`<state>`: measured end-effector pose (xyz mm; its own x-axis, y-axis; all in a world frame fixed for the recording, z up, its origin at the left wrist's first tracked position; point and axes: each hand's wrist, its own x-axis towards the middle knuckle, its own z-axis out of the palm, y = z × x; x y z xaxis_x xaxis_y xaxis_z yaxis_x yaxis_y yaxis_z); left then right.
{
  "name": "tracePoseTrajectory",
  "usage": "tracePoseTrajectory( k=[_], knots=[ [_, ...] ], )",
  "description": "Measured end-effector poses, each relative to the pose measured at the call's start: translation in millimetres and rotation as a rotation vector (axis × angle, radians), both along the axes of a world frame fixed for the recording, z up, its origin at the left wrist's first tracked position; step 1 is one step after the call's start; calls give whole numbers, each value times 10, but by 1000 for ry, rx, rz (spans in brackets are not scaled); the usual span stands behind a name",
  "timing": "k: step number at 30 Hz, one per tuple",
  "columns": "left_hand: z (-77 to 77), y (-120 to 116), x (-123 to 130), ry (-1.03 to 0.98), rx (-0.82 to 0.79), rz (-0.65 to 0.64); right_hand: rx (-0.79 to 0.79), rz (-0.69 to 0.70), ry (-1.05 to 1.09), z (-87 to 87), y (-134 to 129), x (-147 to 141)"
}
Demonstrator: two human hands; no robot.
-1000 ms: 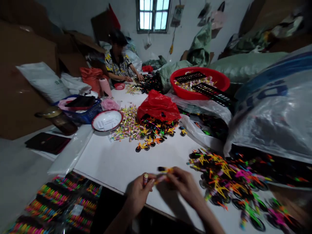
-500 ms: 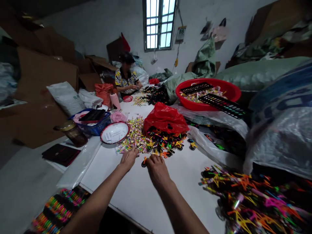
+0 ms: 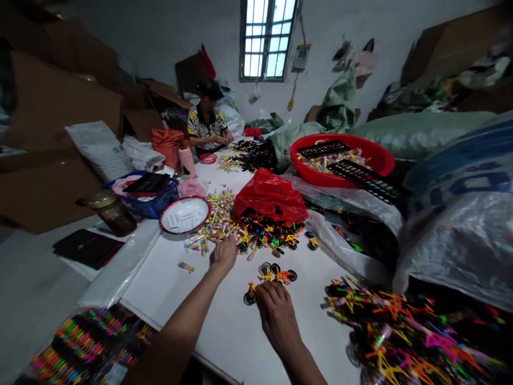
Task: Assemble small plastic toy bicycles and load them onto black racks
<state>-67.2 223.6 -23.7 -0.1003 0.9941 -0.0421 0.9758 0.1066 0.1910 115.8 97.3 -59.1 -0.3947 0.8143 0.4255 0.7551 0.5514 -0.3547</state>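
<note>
My left hand point(image 3: 225, 253) is at the near edge of a pile of small candy tubes point(image 3: 216, 211), its fingers curled down among them. What its fingertips hold is hidden. My right hand point(image 3: 277, 307) is closed on a small orange toy bicycle point(image 3: 250, 294) with black wheels, which sticks out at its left side. Just beyond its fingers, a few yellow and orange toy bicycles point(image 3: 276, 272) lie on the white table point(image 3: 228, 321). More bicycles spill from a red plastic bag point(image 3: 268, 198). One candy tube point(image 3: 186, 267) lies alone left of my left hand.
A white enamel basin point(image 3: 184, 216) and a blue basket point(image 3: 156, 203) stand at the left, near a jar point(image 3: 112, 214). Bicycles with tubes are heaped point(image 3: 409, 337) at right. A red tub point(image 3: 385, 160) stands behind. A co-worker point(image 3: 206, 123) sits at the far end.
My right hand has drawn back towards me and right with the orange bicycle, and a few bicycles now lie apart from the pile. My left hand has shifted slightly right. A lone tube now shows at left.
</note>
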Motion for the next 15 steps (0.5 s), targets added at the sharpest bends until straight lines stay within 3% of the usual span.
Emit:
tracePoseTrajectory(
  k=[4,10,12,15],
  knots=[
    [-37,-94,43,20,26,44,9,3,-23,-11,-3,26],
    [49,-520,146,0,114,45,64,21,-51,-73,19,42],
    [96,-682,70,-34,121,68,77,17,-46,-85,19,44],
    [166,-890,-282,-78,109,200,79,1,-36,-79,11,42]
  ],
)
